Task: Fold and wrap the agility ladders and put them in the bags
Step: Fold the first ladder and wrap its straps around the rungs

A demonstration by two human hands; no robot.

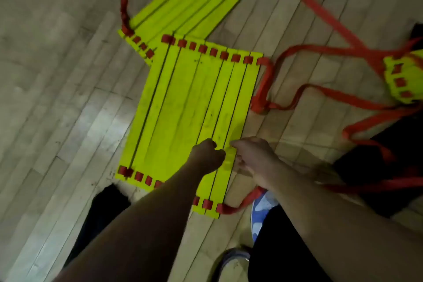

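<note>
My left hand (207,155) and right hand (254,158) pinch one slat (225,144); its length runs straight away from me.

I see a dim, murky frame with muted colour overall. A pale patch of glare sits on the wooden floor (107,126) at centre left, and a fainter sheen shows at upper left. The forearms at the bottom read dark and underlit. Motion blur smears the red straps (320,10) at the right edge, and the floor planks bow near the corners from the wide lens.
</note>
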